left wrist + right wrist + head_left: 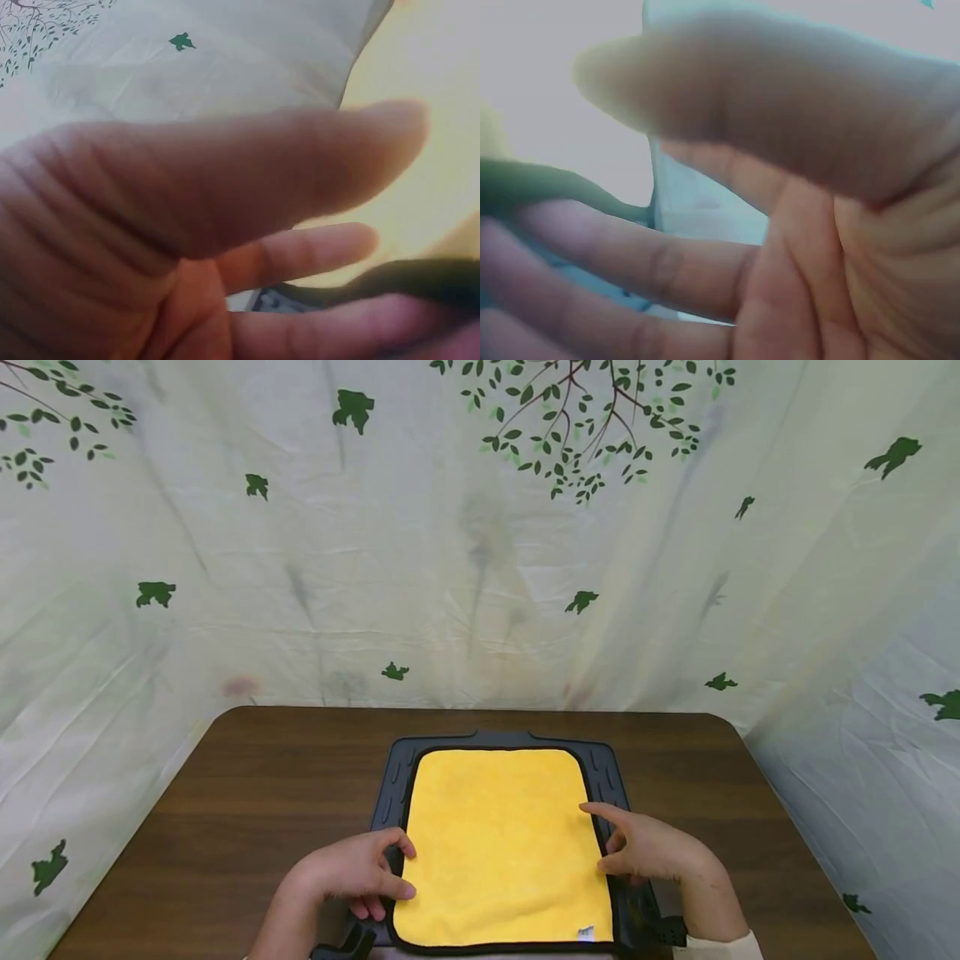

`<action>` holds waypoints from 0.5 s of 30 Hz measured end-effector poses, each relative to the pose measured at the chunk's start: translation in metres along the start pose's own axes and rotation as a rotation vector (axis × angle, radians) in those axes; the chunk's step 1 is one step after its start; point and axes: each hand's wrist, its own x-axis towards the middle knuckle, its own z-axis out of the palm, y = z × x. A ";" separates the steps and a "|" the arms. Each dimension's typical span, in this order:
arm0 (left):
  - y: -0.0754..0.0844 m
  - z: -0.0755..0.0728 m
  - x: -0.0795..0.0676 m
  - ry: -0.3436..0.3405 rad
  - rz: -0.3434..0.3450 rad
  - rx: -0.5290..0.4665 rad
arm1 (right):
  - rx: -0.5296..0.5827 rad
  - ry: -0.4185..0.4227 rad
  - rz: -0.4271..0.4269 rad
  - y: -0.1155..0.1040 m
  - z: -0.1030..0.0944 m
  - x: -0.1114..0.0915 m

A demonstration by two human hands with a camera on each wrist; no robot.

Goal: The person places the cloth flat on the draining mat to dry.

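A yellow cloth (502, 843) with a dark border and a small white label lies spread over a dark grey plastic tray (390, 789), whose rim shows around it. My left hand (360, 872) holds the cloth's left edge. Thumb and index finger rest on the yellow face, and the left wrist view shows other fingers (330, 322) passing beneath the dark border. On the opposite edge, my right hand (652, 847) grips with the thumb on top and fingers (630, 251) under the border, while its index finger lies extended on the cloth.
The tray stands on a brown wood-grain table (300, 777) with rounded far corners. Behind the table hangs a pale curtain (450, 568) printed with green leaves and branches. Black wrist devices (667, 931) sit near the tray's lower corners.
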 end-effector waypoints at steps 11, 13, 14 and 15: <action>-0.002 0.000 0.012 0.181 0.081 0.123 | -0.157 0.027 -0.008 0.002 0.001 0.005; -0.001 0.000 0.013 0.250 0.045 0.181 | -0.194 0.064 0.010 0.002 0.001 0.005; -0.001 0.001 0.013 0.285 0.027 0.206 | -0.209 0.080 0.020 0.003 0.001 0.005; 0.000 0.001 0.014 0.320 0.012 0.229 | -0.219 0.093 0.028 0.003 0.001 0.006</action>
